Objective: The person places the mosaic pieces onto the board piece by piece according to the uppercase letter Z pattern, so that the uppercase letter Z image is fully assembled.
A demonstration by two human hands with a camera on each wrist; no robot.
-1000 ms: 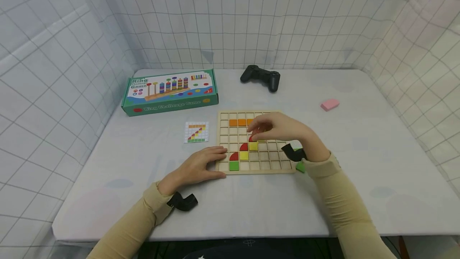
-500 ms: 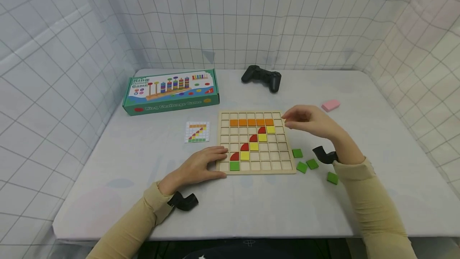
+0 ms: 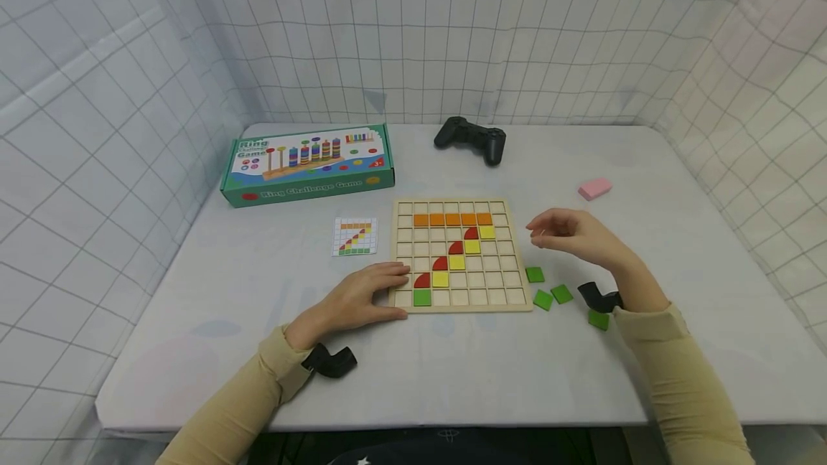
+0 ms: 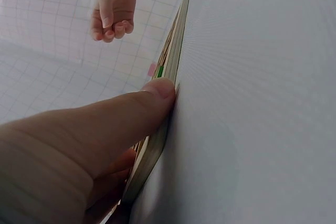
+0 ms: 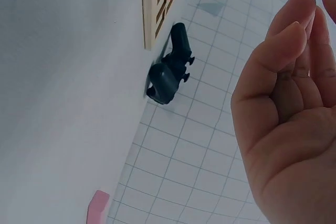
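Observation:
A wooden grid board (image 3: 465, 309) lies flat in the middle of the table. Orange tiles (image 3: 452, 219) form a row near its top, with red quarter-circles (image 3: 440, 264) and yellow squares (image 3: 456, 262) running diagonally below. One green square (image 3: 422, 298) sits in the bottom row. My left hand (image 3: 358, 298) rests at the board's lower left, its thumb along the front corner and its fingertips on the left edge. To the right of the board my right hand (image 3: 584, 239) hovers, fingers loosely bent around nothing. Several loose green tiles (image 3: 561, 294) lie below it.
A card (image 3: 354, 237) with a coloured grid pattern lies left of the board. Behind it stands a green game box (image 3: 306, 166). A black game controller (image 3: 471, 139) lies at the back, and a pink block (image 3: 594, 189) at the back right.
My right hand has moved from over the board to its right side, then slightly lower. It uncovered the diagonal and the loose green tiles. My left hand has stayed put.

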